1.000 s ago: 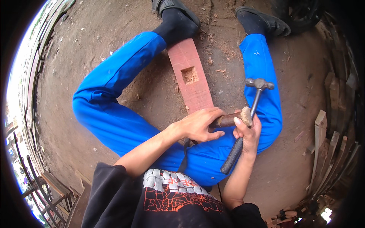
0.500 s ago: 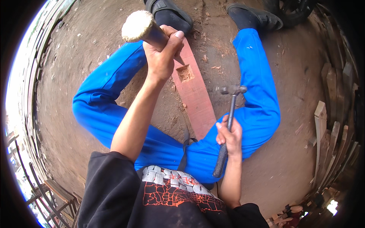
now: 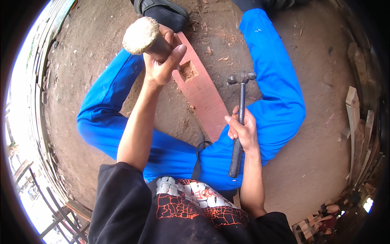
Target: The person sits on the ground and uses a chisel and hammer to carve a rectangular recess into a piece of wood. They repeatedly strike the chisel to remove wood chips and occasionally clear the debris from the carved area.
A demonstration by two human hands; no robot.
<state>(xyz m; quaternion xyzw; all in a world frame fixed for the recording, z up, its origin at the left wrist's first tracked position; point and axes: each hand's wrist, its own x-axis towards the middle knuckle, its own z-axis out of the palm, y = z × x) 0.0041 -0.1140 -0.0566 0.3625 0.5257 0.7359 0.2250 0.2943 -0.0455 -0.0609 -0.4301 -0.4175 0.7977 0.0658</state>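
Chisel (image 3: 157, 49): eleven o'clock, grasped by your left hand (image 3: 158, 73). Hammer (image 3: 242, 101): three o'clock, grasped by your right hand (image 3: 245, 132). Board (image 3: 205, 101): twelve o'clock. Risk: off-centre hit could glance off frayed top (image 3: 140, 35) onto thumb (image 3: 178, 51).

Red lettering (image 3: 206, 194), only partly legible, runs across the white block print (image 3: 172, 187) on the black shirt (image 3: 187, 232).

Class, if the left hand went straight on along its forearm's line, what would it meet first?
Probably the black-socked left foot, though depth is unclear: the left hand might touch the reddish board first or pass above both.
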